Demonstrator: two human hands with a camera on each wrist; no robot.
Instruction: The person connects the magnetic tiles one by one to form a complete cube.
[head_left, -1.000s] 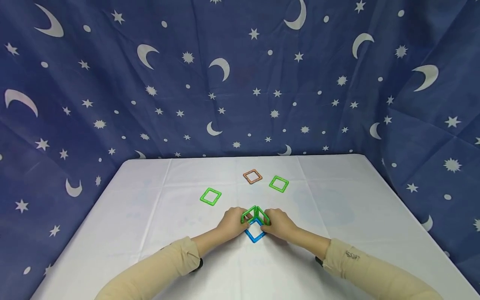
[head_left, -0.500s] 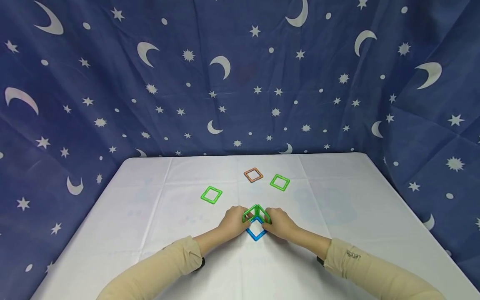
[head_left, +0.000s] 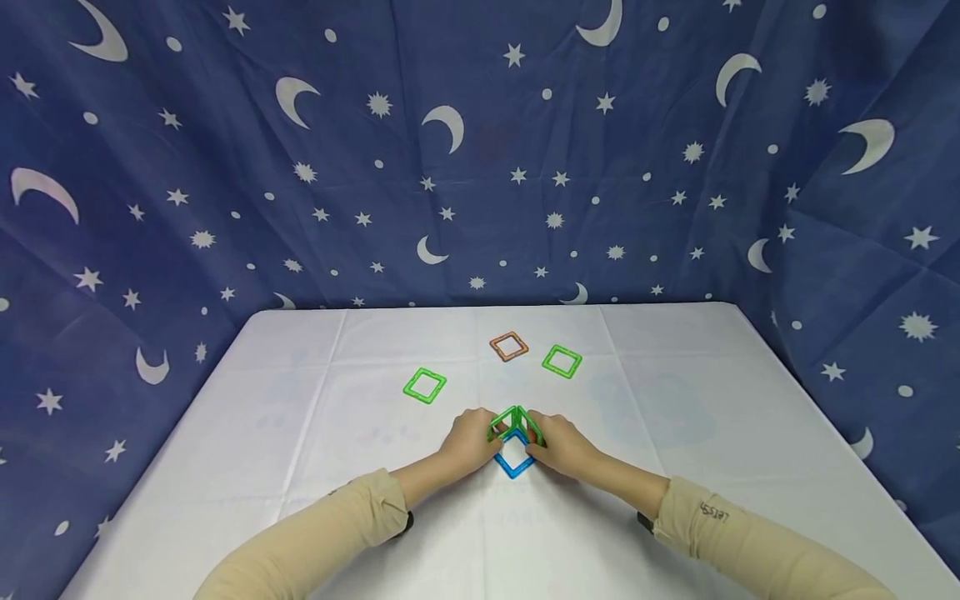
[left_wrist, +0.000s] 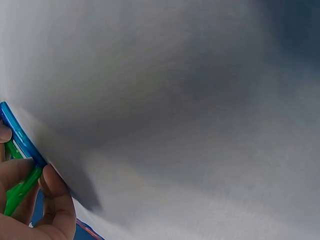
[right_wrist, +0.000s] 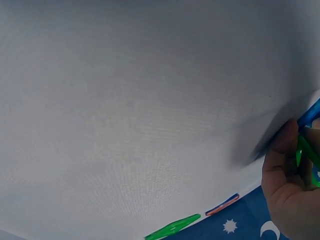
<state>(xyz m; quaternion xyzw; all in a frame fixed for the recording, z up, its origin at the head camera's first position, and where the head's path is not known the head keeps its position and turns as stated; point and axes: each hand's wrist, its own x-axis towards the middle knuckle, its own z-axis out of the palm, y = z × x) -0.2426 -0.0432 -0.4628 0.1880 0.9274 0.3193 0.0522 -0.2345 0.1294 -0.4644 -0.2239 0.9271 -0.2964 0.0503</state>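
"Why were the hands so close?"

"The left hand [head_left: 468, 442] pinched one upright green square [head_left: 503, 417] and the right hand [head_left: 564, 448] pinched its green neighbour [head_left: 531, 422], probably to steady them along the blue square [head_left: 513, 475] lying flat between."

"And around them?"

"Beyond the left hand lay a loose green square [head_left: 417, 397], beyond the right a matching one [head_left: 556, 371], with an orange square [head_left: 498, 352] farther off between. None blocked either hand; the hands partly hid the upright pair."

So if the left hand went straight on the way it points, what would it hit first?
The upright green square the left hand holds; just past it, probably the second upright green square, at the right hand. Depth is hard to judge.
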